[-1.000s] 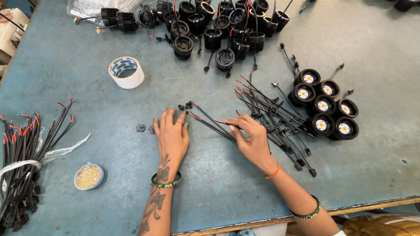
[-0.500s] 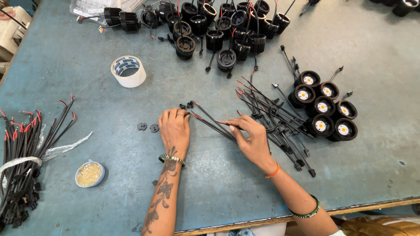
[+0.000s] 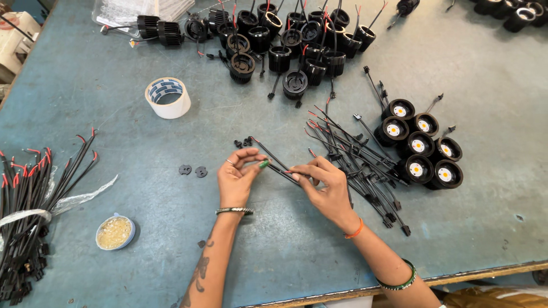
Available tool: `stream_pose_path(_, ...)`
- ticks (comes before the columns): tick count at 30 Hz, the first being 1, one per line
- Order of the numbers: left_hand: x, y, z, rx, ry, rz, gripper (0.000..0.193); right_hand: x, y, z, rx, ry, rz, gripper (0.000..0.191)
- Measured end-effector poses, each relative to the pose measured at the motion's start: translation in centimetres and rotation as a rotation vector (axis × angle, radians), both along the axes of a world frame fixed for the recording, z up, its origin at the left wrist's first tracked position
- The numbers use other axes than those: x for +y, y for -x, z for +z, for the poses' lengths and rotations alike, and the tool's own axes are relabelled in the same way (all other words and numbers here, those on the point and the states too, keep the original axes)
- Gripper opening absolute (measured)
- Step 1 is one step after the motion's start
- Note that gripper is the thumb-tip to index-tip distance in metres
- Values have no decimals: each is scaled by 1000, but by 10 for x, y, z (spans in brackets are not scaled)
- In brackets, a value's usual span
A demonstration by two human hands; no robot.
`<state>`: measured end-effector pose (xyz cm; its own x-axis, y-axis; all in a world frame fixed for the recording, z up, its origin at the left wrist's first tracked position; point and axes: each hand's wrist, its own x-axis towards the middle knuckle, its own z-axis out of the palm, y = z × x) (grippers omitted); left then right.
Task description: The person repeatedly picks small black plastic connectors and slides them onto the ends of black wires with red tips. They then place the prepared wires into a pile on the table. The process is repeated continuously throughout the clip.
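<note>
Head view: left hand (image 3: 238, 177) and right hand (image 3: 325, 185) both up off the blue bench (image 3: 85, 114), fingers of each pinching the same thin black lead wire (image 3: 278, 166), which runs slantwise between them near bench centre. Loose pile of black wires (image 3: 359, 159) just right of it, lamp housings (image 3: 419, 148) beyond. Two small black discs (image 3: 192, 170) left of the left hand; tape roll (image 3: 167, 97) farther up.
</note>
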<state>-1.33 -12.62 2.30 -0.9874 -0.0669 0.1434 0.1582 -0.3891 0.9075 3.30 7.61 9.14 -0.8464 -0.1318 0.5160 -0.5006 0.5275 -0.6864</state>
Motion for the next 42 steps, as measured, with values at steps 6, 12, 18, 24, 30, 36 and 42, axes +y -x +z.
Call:
stream_pose_path(6, 12, -9, -9, -70, -172, -237, 34, 3, -3, 0, 160, 14, -38, 17)
stream_pose_path(12, 17, -11, -14, -81, -218, -295, 34, 5, -3, -2, 238, -59, -49, 17)
stream_pose_path(18, 14, -14, -8, -135, -207, -299, 32, 8, -2, -3, 278, -129, -49, 19)
stream_pose_path(24, 11, -13, -5, -156, -168, -279, 31, 8, -2, -3, 310, -139, -26, 17)
stream_pose_path(30, 11, -13, -11, -136, -121, -284, 33, 9, -1, -2, 315, -142, -7, 17)
stream_pose_path(36, 12, -13, -13, -127, -125, -283, 34, 10, 0, -1, 308, -139, 28, 16)
stream_pose_path(42, 13, -15, -13, -121, -137, -314, 34, 10, -1, -3, 276, -116, -10, 16)
